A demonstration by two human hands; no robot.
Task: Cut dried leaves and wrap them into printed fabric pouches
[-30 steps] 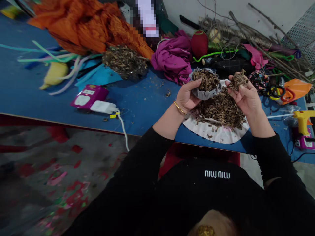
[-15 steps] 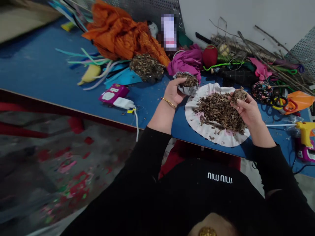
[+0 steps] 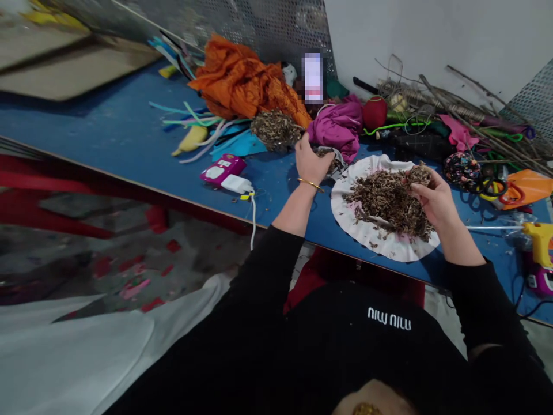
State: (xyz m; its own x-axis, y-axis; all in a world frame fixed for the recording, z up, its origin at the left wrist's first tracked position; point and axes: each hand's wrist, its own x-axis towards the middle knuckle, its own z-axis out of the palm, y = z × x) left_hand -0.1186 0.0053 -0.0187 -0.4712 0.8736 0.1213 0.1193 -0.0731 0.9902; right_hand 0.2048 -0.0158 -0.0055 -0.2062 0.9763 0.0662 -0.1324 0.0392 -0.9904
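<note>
left hand (image 3: 311, 163) has moved toward the dry, brown, flaky heap (image 3: 274, 129).

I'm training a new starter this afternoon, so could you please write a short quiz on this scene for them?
1. True or false: the gold bracelet is on the right wrist.
2. What colour is the round fabric under the brown pile?
A) blue
B) white
C) orange
3. What does the right hand hold?

Key:
1. False; the gold bracelet is on the left wrist.
2. B.
3. A clump of brown bits, pinched above the fabric.
</note>
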